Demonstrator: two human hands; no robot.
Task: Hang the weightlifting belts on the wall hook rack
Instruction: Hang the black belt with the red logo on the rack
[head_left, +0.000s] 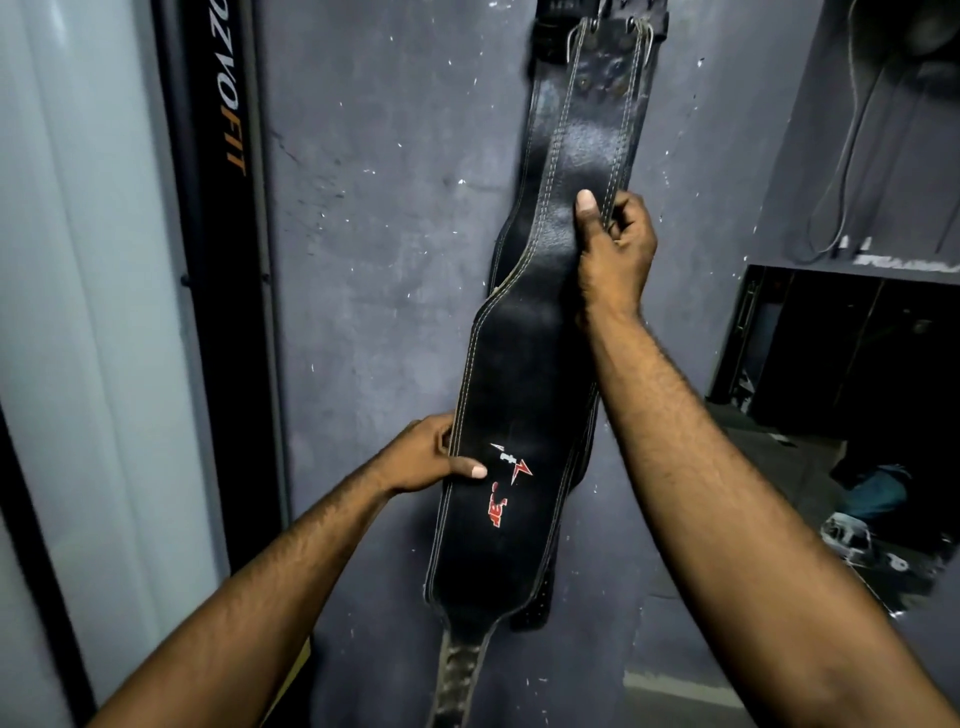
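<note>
Black belt (524, 415): R hand (615, 249) grips upper edge, L hand (431, 457) lower; top probably hooked.

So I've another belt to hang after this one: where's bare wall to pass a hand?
Bare wall lies between the black panel and the belt. It's crowded right of the belt: right hand, forearm, then the alcove. The left hand grips the belt's lower left edge.

Scuffed grey-purple wall (374, 260) — black lettered upright (228, 208) at left, dim recessed shelf (852, 265) at right.
</note>
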